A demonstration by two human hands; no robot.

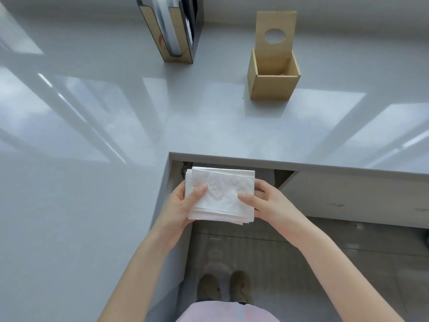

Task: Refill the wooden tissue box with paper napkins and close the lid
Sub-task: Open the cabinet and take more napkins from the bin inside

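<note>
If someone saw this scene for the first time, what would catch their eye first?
Probably the stack of white napkins, held low in the centre by the left hand and right hand. Next, the wooden tissue box on the countertop at upper right, its lid raised.

box mouth unobstructed, lid upright behind

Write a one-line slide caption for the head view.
Both hands, left hand and right hand, hold a napkin stack near the counter; wooden tissue box stands open.
</note>
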